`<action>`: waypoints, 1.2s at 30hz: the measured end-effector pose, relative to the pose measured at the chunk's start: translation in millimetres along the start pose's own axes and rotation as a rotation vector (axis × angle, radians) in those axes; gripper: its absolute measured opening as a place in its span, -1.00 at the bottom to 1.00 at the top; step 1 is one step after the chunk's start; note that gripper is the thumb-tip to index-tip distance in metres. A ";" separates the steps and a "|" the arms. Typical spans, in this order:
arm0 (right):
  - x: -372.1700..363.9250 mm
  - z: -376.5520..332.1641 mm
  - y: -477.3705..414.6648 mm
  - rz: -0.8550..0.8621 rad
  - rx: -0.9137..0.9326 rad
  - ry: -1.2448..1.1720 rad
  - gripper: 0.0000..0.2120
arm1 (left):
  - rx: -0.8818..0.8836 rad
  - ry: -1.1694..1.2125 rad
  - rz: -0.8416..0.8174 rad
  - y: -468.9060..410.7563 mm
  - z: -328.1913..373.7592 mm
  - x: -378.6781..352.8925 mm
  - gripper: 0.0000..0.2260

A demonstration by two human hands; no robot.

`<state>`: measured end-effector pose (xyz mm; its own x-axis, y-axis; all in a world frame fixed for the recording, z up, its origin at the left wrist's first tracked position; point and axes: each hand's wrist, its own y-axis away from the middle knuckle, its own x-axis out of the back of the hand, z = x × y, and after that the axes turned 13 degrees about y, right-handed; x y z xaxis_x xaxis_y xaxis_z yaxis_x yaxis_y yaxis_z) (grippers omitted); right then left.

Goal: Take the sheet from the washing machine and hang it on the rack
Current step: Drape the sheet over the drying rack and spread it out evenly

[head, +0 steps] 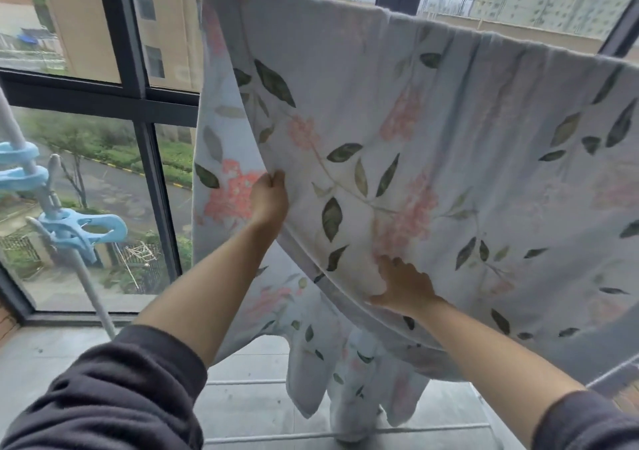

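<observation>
The floral sheet (449,121) hangs draped over the rack (249,383). The left hand (269,197) pinches its side edge. The right hand (404,287) presses spread fingers near the hem.

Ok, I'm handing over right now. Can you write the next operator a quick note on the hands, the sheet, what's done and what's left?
The left hand pinches the side edge of the sheet with curled fingers.
The right hand lies flat on the cloth near the lower hem.
Done: the sheet is draped over the top of the rack.
Left: one bunched part hangs low towards the floor, so it probably needs spreading and evening out. The blue clips on the pole at left grip none of the sheet.
</observation>
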<state>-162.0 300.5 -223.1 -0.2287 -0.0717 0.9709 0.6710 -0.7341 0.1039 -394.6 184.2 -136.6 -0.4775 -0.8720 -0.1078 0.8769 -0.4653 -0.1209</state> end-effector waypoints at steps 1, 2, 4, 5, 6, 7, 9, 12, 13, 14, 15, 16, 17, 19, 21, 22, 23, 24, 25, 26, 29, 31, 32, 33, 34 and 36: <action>-8.2 -1.5 4.1 -0.011 -0.004 0.018 -0.11 | -0.015 0.018 0.051 -3.4 9.6 6.1 -0.70; -16.7 -4.8 8.2 -0.031 -0.001 0.040 -0.03 | -0.040 0.020 0.088 -10.0 19.6 14.0 -0.70; -34.3 -16.4 16.1 -0.051 0.005 0.120 -0.05 | -0.136 0.010 0.110 -22.8 39.0 33.4 -0.71; -41.8 -23.7 20.0 -0.019 -0.003 0.181 -0.15 | -0.171 0.000 0.116 -26.1 46.4 43.7 -0.73; -46.5 -28.6 20.8 0.048 -0.013 0.232 -0.33 | -0.199 -0.015 0.119 -29.2 52.7 51.5 -0.74; -48.6 -33.7 22.4 0.131 -0.023 0.249 -0.54 | -0.226 -0.046 0.112 -29.2 55.7 59.0 -0.74; -45.8 -41.2 24.6 0.214 -0.036 0.184 -0.76 | -0.288 -0.147 0.091 -21.7 61.7 72.4 -0.75; -42.8 -49.4 26.8 0.161 0.017 0.093 -0.75 | -0.350 -0.336 0.081 -4.7 60.8 91.7 -0.77; -41.7 -51.0 28.7 0.123 0.030 0.079 -0.74 | -0.363 -0.388 0.076 0.7 56.8 96.9 -0.76; -40.9 -51.5 29.7 0.090 0.048 0.079 -0.73 | -0.379 -0.434 0.071 5.5 52.4 102.9 -0.76; -45.6 -49.2 32.9 0.044 0.058 0.060 -0.73 | -0.381 -0.471 0.050 11.7 41.3 104.6 -0.75; -39.8 -50.3 29.4 0.022 0.072 0.010 -0.74 | -0.395 -0.503 0.036 15.6 34.9 110.6 -0.74; -34.2 -49.0 30.6 -0.002 0.067 -0.088 -0.78 | -0.385 -0.536 -0.009 25.1 20.7 110.4 -0.73; -1.9 -53.7 24.4 0.068 0.022 -0.360 -0.86 | -0.387 -0.594 -0.108 39.6 -9.8 109.7 -0.71; 46.7 -63.8 15.7 0.218 -0.020 -0.582 -0.86 | -0.362 -0.610 -0.213 51.1 -40.2 103.2 -0.72; 73.1 -71.2 13.4 0.271 0.006 -0.649 -0.86 | -0.330 -0.624 -0.267 54.8 -52.3 99.5 -0.74; 98.1 -79.0 11.9 0.308 0.050 -0.685 -0.86 | -0.288 -0.643 -0.310 58.0 -60.4 95.7 -0.75; 117.9 -87.0 11.3 0.349 0.109 -0.709 -0.86 | -0.248 -0.657 -0.334 61.0 -65.4 92.7 -0.72; 133.5 -94.0 11.8 0.384 0.162 -0.722 -0.84 | -0.221 -0.662 -0.345 61.7 -69.3 90.5 -0.68; 143.8 -100.5 12.4 0.402 0.205 -0.722 -0.81 | -0.216 -0.664 -0.338 62.3 -72.0 89.0 -0.64; 151.1 -111.8 15.0 0.426 0.283 -0.587 -0.79 | -0.237 -0.703 -0.284 59.5 -74.9 94.0 -0.68; 139.9 -107.9 19.0 0.408 0.297 -0.440 -0.80 | -0.231 -0.702 -0.234 54.6 -73.7 104.9 -0.76; 127.5 -102.1 21.7 0.380 0.290 -0.351 -0.78 | -0.233 -0.702 -0.195 49.8 -75.0 113.1 -0.79; 108.7 -93.1 23.0 0.330 0.277 -0.267 -0.76 | -0.233 -0.703 -0.156 45.7 -75.7 122.0 -0.80; 86.9 -82.3 23.8 0.262 0.262 -0.203 -0.74 | -0.233 -0.712 -0.125 40.2 -77.5 131.0 -0.80; 42.6 -59.8 25.7 0.094 0.209 -0.122 -0.63 | -0.222 -0.757 -0.091 32.3 -81.8 146.1 -0.82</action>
<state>-196.7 238.2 -192.0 -0.0801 -0.0414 0.9959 0.8193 -0.5718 0.0421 -440.6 54.2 -237.0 -0.3100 -0.7355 0.6024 0.7667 -0.5681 -0.2991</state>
